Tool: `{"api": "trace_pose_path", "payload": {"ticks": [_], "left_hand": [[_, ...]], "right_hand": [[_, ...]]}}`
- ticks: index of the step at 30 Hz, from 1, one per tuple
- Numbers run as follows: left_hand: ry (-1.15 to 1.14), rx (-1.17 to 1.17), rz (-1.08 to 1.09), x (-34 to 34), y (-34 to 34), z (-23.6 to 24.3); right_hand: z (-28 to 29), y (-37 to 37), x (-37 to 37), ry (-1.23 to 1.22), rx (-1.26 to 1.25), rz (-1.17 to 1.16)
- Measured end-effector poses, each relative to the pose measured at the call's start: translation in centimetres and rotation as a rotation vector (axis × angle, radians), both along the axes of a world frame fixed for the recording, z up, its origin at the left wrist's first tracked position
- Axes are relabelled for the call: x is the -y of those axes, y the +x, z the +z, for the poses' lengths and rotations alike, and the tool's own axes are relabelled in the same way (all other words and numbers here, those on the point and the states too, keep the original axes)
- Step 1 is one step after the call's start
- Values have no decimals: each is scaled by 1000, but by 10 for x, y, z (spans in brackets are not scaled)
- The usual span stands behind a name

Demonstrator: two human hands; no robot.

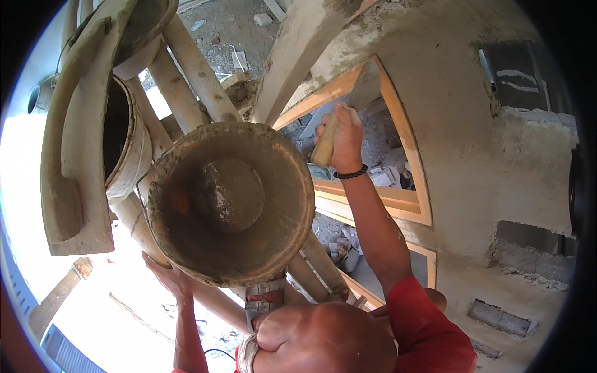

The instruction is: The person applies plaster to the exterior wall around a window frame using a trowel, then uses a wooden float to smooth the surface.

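Observation:
My right hand point(344, 138) is raised and closed around the wooden handle point(326, 144) of a plastering tool. Its grey blade end reaches the upper corner of an orange wooden window frame point(407, 146) set in a rough plastered wall point(460, 124). A black bead bracelet circles that wrist. My left hand point(165, 273) grips the lower outer edge of a mortar-caked bucket point(233, 199), which rests on bamboo scaffold poles point(199, 68). Wet grey mortar lies in the bucket's bottom. My sleeves are red.
A second dirty bucket point(124, 143) and a curved mortar-coated board point(81, 155) sit to the left on the scaffold. A second window frame point(429, 264) is lower down. Rubble covers the ground far below. What looks like my bent knee point(323, 339) fills the bottom centre.

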State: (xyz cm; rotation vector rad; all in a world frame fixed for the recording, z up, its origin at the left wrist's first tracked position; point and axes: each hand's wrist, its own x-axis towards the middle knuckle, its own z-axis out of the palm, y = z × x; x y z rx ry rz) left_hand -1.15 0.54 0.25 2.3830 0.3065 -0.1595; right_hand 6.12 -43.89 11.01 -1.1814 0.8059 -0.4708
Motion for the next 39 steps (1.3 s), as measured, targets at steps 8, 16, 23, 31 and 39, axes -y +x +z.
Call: {"api": "trace_pose_path", "payload": {"ticks": [8, 16, 23, 31, 39], "left_hand": [[39, -15, 18, -4, 3, -2], [14, -25, 41, -3, 3, -4], [25, 4, 13, -6, 0, -6], [-1, -32, 11, -4, 0, 0], [-51, 20, -11, -3, 2, 4]], "right_hand": [[-11, 24, -16, -100, 78, -72], [-9, 41, -19, -67, 96, -140], [-14, 61, -21, -29, 147, -211], [-52, 16, -23, 52, -142, -70], [-32, -18, -24, -152, -149, -3]]}}
